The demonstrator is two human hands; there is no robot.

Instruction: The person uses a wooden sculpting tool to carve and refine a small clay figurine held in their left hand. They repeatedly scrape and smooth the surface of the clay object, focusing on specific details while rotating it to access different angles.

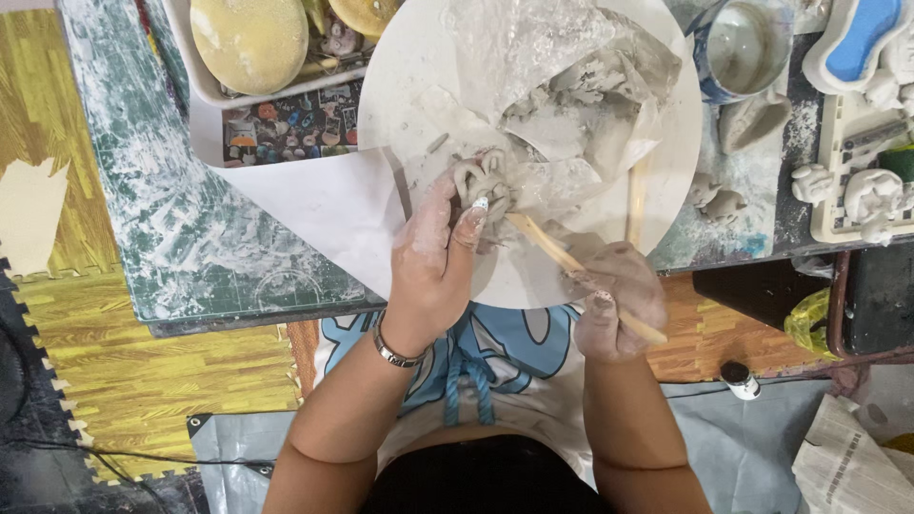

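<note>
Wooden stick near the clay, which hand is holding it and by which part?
The right hand grips the wooden stick by its lower end; its tip meets the clay piece, which the left hand steadies.

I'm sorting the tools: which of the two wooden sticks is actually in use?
The slanted wooden stick, gripped by the right hand, tip at the clay piece. The other stick lies untouched on the round board.
</note>
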